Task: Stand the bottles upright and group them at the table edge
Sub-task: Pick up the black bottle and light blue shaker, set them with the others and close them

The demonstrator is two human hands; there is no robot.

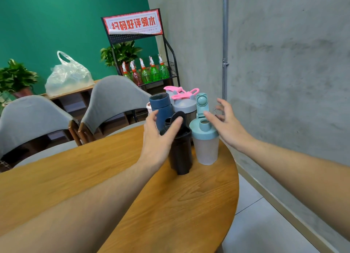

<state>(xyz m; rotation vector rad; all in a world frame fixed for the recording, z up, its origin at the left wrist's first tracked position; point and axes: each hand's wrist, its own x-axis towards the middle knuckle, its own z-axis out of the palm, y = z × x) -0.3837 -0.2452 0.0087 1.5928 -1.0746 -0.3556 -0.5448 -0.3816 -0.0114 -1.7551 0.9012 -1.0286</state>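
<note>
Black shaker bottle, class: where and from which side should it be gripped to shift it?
Grip the black shaker bottle around its bare tapered body, below the lid, coming from its left, where the left hand already is. The teal-lidded bottle crowds its right, and its flip cap stands open.

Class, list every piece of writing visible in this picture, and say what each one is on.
"扫码好评领水", in red and mirror-reversed: on the sign topping the black rack.
Small print along the sign's lower edge: too small to read.
The bottles on the table: no readable labels.
</note>
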